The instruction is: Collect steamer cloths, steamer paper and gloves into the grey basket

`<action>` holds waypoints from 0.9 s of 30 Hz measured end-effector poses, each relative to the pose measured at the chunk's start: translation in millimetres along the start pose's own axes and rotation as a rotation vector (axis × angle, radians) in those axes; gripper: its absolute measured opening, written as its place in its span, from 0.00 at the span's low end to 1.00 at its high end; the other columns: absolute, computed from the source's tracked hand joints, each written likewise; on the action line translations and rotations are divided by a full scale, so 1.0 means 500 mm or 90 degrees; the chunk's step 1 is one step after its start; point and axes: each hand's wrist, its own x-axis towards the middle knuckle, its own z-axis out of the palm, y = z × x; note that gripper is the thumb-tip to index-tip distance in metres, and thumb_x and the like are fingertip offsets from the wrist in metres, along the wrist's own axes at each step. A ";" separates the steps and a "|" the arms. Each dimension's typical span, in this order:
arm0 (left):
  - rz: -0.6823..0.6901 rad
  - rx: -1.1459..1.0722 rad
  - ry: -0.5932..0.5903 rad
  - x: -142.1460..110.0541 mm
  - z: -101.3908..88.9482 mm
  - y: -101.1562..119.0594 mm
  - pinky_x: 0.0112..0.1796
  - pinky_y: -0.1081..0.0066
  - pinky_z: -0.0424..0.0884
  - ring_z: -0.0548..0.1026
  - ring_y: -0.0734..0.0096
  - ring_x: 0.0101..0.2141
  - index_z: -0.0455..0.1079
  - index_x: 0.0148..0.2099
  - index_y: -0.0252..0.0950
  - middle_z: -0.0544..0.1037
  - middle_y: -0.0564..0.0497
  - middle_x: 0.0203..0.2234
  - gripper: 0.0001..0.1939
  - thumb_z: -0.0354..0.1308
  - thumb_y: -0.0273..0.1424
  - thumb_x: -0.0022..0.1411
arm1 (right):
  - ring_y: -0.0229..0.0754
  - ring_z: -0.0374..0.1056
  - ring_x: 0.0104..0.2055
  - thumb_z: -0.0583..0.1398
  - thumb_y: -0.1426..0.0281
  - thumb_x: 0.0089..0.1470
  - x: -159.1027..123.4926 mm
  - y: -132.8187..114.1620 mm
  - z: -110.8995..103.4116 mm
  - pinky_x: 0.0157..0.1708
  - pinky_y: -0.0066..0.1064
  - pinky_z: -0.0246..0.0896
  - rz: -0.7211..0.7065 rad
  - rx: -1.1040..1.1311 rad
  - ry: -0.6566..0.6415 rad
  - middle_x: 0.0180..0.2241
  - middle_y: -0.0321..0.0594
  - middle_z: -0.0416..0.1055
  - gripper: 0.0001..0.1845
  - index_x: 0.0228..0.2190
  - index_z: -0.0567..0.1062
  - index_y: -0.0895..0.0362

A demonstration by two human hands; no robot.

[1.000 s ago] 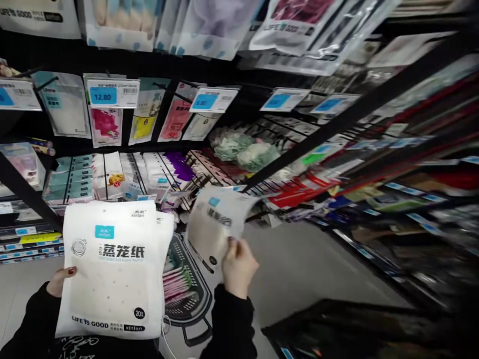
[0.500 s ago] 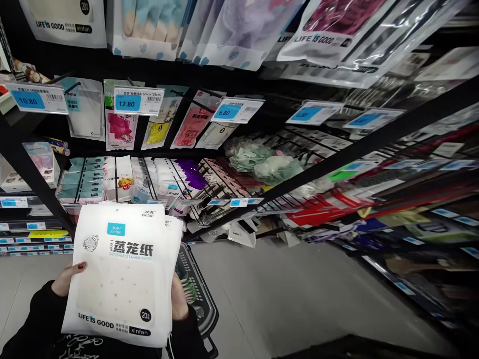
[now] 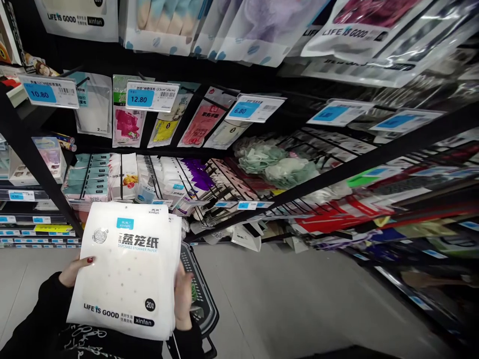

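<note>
A small stack of white disposable steamer paper packs [image 3: 121, 294] is held upright before my body, the front pack facing me and another showing behind its right edge. My left hand [image 3: 77, 269] grips the stack's left side, its red-nailed thumb on the front and the other fingers hidden behind. Along the right edge lies my right hand [image 3: 183, 296], somewhat blurred. Its fingers look loose and partly apart, with none over the front of the pack. Behind this hand, a dark shopping basket [image 3: 204, 294] is partly covered.
Ahead stands a black shelf rack with hanging glove packs [image 3: 129, 117] and price tags [image 3: 151, 95]. Boxes and bags [image 3: 123, 174] fill the shelf below, beside mesh bath puffs [image 3: 288, 167]. More racks run along the right above grey floor [image 3: 262, 294].
My right hand has shifted outward, and more of it shows beside the packs. The stack's rear pack sticks out less on the right. The view has turned slightly left.
</note>
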 end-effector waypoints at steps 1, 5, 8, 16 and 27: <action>0.006 0.010 0.004 -0.001 0.003 0.001 0.48 0.52 0.67 0.75 0.42 0.44 0.59 0.62 0.33 0.80 0.39 0.41 0.40 0.67 0.27 0.46 | 0.52 0.67 0.49 0.51 0.40 0.46 -0.002 -0.004 -0.005 0.44 0.40 0.65 -0.020 -0.029 0.016 0.43 0.45 0.72 0.34 0.42 0.71 0.52; 0.033 0.041 -0.005 -0.003 0.011 0.002 0.45 0.49 0.69 0.75 0.40 0.43 0.58 0.62 0.36 0.79 0.37 0.43 0.43 0.68 0.26 0.44 | 0.53 0.69 0.43 0.68 0.54 0.34 -0.007 -0.028 -0.019 0.41 0.40 0.67 0.029 -0.259 0.030 0.40 0.44 0.73 0.31 0.39 0.67 0.54; 0.049 0.041 0.010 0.001 0.001 -0.003 0.43 0.50 0.70 0.75 0.40 0.42 0.58 0.62 0.36 0.80 0.38 0.42 0.44 0.69 0.27 0.43 | 0.53 0.70 0.42 0.67 0.57 0.38 -0.013 -0.046 -0.017 0.37 0.39 0.68 0.093 -0.257 0.038 0.41 0.46 0.73 0.28 0.40 0.67 0.56; 0.054 -0.002 0.022 0.009 -0.021 -0.014 0.52 0.54 0.64 0.72 0.44 0.48 0.57 0.63 0.36 0.80 0.42 0.42 0.41 0.66 0.30 0.47 | 0.50 0.70 0.35 0.62 0.56 0.45 -0.023 -0.068 -0.035 0.29 0.33 0.66 0.069 -0.241 0.047 0.37 0.46 0.74 0.23 0.40 0.71 0.58; -0.032 0.001 0.112 -0.012 -0.012 0.010 0.48 0.54 0.70 0.73 0.41 0.45 0.60 0.61 0.41 0.81 0.48 0.39 0.50 0.73 0.32 0.33 | 0.35 0.62 0.26 0.65 0.65 0.37 0.077 -0.182 -0.225 0.28 0.24 0.59 -0.213 0.082 0.270 0.21 0.32 0.66 0.12 0.22 0.66 0.54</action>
